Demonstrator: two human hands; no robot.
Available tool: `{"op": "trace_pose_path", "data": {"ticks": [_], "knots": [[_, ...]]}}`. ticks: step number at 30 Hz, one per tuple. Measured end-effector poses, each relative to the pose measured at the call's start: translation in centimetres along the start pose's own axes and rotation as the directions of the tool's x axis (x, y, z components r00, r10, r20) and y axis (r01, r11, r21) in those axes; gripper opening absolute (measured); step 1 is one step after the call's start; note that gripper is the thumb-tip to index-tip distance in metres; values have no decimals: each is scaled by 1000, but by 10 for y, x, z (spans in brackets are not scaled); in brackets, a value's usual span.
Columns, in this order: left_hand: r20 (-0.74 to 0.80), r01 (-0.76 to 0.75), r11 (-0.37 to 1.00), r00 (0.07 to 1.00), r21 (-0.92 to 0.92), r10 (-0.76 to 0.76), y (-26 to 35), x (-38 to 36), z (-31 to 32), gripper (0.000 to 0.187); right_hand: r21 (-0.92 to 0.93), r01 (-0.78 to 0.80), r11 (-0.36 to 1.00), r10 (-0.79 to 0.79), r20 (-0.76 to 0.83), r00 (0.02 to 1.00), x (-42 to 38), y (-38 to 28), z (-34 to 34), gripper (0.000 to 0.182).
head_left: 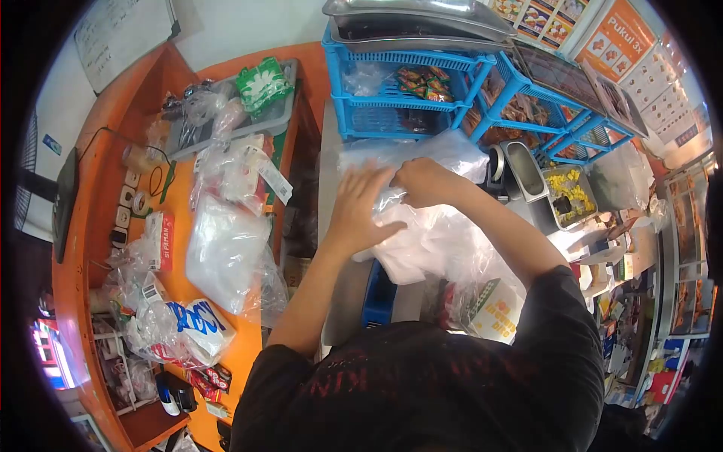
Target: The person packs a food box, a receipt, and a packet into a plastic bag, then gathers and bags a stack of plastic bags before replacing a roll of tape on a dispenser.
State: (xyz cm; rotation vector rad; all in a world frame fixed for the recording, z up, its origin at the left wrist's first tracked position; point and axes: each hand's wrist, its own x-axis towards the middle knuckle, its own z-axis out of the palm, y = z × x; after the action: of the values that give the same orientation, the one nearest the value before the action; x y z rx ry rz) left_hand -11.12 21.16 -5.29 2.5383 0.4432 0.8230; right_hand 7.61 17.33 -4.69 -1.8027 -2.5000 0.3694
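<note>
My left hand (357, 207) is over the clear plastic bags, its thumb held apart and its fingers stretched out and slightly blurred. Right beside it, my right hand (426, 181) has its fingers curled in on a clear plastic bag (387, 200). Below both hands spreads a loose heap of whitish, see-through plastic bags (422, 252) on the metal counter. More clear plastic (459, 151) lies behind my right hand, up against the blue rack.
A blue plastic rack (399, 99) carrying metal trays (422, 29) stands behind the bags. To the right are an empty metal pan (525, 172) and one with yellow pieces (570, 188). On the left, an orange counter (245, 354) holds stacked plastic bags (226, 245) and a grey tray (282, 113).
</note>
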Motion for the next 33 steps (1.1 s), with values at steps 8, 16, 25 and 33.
{"op": "trace_pose_path", "data": {"ticks": [8,16,25,33], "knots": [[-156,219,811,922,-542,-354,-44,-46,90,52,-1,-21,1000,21,36,999,-6,8,-3,35],[-49,359,700,871,-617,-489,-63,-62,95,26,204,-539,817,381,510,771,-8,122,6,79],[-128,333,451,670,-828,-731,-101,-57,111,34,892,-451,-24,377,426,823,-42,204,57,57],[249,290,-94,562,-952,-788,-130,-14,104,35,727,-527,440,651,146,745,-44,149,47,64]]}}
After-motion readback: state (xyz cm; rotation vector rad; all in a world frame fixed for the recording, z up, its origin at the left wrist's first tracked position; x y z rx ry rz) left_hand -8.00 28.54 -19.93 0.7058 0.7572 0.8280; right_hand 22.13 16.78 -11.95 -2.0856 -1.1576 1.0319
